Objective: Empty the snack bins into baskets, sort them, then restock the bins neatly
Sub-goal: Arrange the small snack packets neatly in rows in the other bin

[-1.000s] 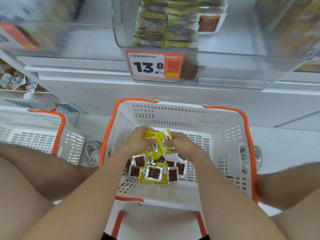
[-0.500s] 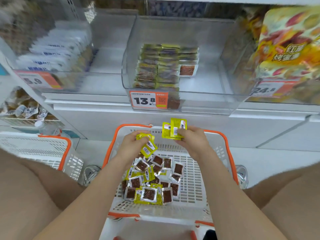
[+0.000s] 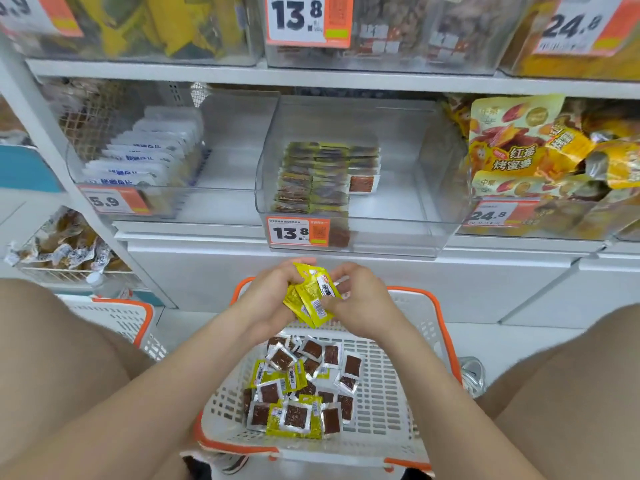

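Note:
Both hands meet above the far rim of a white basket with an orange rim (image 3: 405,386). My left hand (image 3: 266,299) and my right hand (image 3: 360,296) together grip a small bunch of yellow snack packets (image 3: 313,296). A loose pile of yellow and clear packets (image 3: 301,386) with dark brown squares lies in the basket below. Straight ahead on the shelf stands a clear bin (image 3: 398,188) with neat rows of the same packets (image 3: 311,178) at its left side and a 13.8 price tag (image 3: 298,231) on its front.
A second white basket (image 3: 117,317) stands on the floor at left. A bin of white packets (image 3: 145,154) sits left of the clear bin, and yellow sweet-potato bags (image 3: 533,150) fill the bin at right. My knees frame both sides.
My hands lifted out of the basket with yellow packets and came together in front of the bin. The view tilted upward, showing more shelves.

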The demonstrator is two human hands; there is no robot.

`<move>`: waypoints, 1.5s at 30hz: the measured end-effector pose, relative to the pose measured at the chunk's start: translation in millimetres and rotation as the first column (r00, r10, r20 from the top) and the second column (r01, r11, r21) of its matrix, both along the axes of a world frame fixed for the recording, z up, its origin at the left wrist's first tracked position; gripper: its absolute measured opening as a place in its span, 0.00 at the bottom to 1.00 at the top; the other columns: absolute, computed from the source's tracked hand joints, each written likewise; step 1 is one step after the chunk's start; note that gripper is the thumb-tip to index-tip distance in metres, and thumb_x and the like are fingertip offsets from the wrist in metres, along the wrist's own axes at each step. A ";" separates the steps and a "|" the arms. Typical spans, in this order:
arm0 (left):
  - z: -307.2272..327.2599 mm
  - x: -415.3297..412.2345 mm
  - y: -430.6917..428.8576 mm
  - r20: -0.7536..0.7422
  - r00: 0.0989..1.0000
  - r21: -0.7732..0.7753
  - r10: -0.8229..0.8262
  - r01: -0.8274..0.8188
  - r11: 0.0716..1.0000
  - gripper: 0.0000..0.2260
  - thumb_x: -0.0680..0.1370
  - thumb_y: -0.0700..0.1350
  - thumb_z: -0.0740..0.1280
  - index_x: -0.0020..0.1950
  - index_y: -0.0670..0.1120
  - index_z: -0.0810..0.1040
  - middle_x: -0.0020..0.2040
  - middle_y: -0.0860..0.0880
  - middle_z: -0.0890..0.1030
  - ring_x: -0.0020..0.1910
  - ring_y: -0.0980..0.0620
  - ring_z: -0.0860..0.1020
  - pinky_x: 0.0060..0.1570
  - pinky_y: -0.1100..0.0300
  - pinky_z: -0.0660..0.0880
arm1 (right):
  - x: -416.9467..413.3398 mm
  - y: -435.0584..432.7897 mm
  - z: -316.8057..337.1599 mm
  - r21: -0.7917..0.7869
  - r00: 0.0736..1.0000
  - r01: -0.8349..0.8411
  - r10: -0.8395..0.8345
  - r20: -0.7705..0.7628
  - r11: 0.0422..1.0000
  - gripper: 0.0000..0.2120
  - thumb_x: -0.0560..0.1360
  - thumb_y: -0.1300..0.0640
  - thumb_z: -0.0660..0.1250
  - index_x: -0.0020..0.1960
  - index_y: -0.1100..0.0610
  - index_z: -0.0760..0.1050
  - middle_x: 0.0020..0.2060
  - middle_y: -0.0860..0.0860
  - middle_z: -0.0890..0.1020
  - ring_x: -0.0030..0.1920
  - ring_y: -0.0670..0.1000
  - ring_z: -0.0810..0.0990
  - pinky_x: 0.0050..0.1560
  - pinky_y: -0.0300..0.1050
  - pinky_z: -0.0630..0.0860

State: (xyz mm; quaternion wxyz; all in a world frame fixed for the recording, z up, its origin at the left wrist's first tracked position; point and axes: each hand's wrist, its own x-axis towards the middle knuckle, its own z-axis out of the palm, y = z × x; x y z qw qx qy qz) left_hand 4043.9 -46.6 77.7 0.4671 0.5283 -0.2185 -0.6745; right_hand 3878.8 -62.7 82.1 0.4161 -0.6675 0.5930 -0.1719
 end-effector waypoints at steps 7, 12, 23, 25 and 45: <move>40.7 -10.8 4.6 -0.115 0.991 -0.082 0.064 -0.074 0.994 0.15 0.81 0.41 0.57 0.64 0.41 0.77 0.56 0.36 0.81 0.46 0.41 0.82 0.44 0.51 0.79 | 3.9 11.4 41.7 -0.115 0.959 -0.262 0.245 -0.143 0.958 0.22 0.80 0.56 0.68 0.71 0.49 0.65 0.45 0.50 0.78 0.55 0.57 0.76 0.46 0.46 0.65; 42.6 -16.8 4.6 -0.179 0.977 -0.161 0.115 -0.144 0.976 0.24 0.71 0.31 0.53 0.65 0.39 0.73 0.53 0.37 0.77 0.50 0.38 0.77 0.44 0.47 0.77 | -0.4 10.0 47.0 0.229 0.920 0.086 -0.166 0.355 0.970 0.15 0.81 0.63 0.70 0.65 0.54 0.72 0.44 0.56 0.86 0.40 0.55 0.88 0.39 0.45 0.81; 57.5 -40.3 2.2 0.080 0.991 -0.247 0.107 -0.084 0.965 0.25 0.66 0.43 0.63 0.64 0.48 0.75 0.51 0.48 0.82 0.50 0.50 0.80 0.49 0.53 0.75 | 1.0 23.6 56.0 -0.457 0.962 -0.254 0.272 -0.027 0.852 0.37 0.84 0.59 0.57 0.85 0.55 0.37 0.84 0.47 0.43 0.83 0.43 0.41 0.82 0.44 0.50; 63.4 -35.6 2.8 0.038 0.999 -0.218 0.008 0.001 0.976 0.26 0.65 0.41 0.61 0.64 0.40 0.74 0.48 0.45 0.77 0.44 0.50 0.78 0.41 0.56 0.77 | -0.5 26.8 56.7 -0.503 0.941 -0.334 0.312 -0.132 0.797 0.43 0.79 0.55 0.63 0.85 0.56 0.41 0.84 0.49 0.43 0.83 0.47 0.37 0.83 0.53 0.49; 87.0 -28.1 6.8 -0.144 0.939 -0.118 -0.312 0.296 0.948 0.13 0.78 0.40 0.55 0.56 0.44 0.76 0.44 0.43 0.75 0.39 0.47 0.73 0.37 0.55 0.68 | -29.3 15.4 95.9 -0.476 0.886 -0.371 0.458 0.078 0.798 0.46 0.63 0.64 0.75 0.77 0.47 0.63 0.72 0.45 0.65 0.73 0.45 0.70 0.68 0.42 0.72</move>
